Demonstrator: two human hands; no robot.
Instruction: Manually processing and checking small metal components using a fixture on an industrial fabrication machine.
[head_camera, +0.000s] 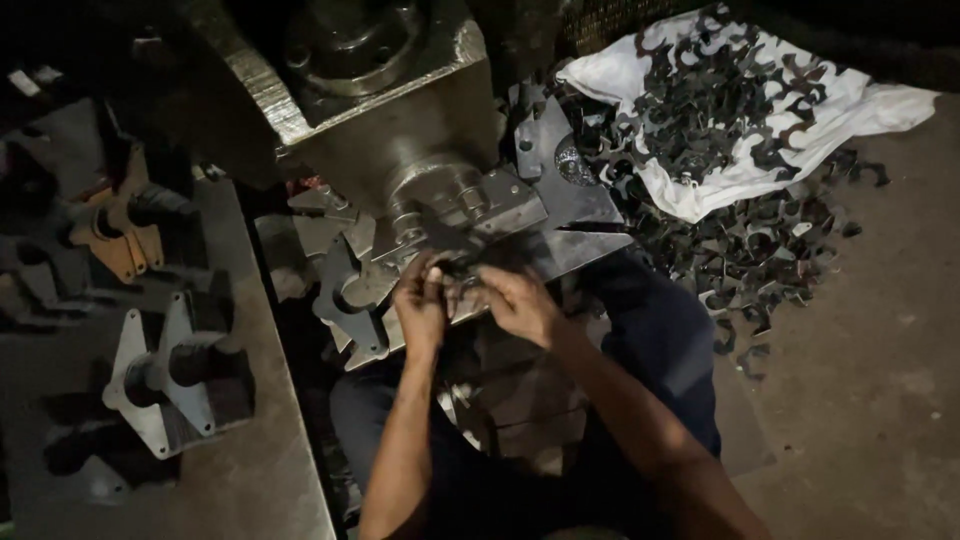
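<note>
My left hand (420, 300) and my right hand (515, 300) meet just below the die of a heavy metal press (400, 120). Between the fingers of both hands sits a small dark stamped metal piece (462, 283), curved like an open hook. The piece lies on or just above the press bed plate (560, 245); the dim light hides which. My forearms reach up from the bottom of the view over my dark blue trousers.
A white cloth (850, 110) at the upper right carries a heap of several similar dark stamped pieces (700, 100), and more spill onto the floor (760, 260). On the left, a metal bench (260, 440) holds flanged die parts (170, 375) and orange-tinted fixtures (120, 230).
</note>
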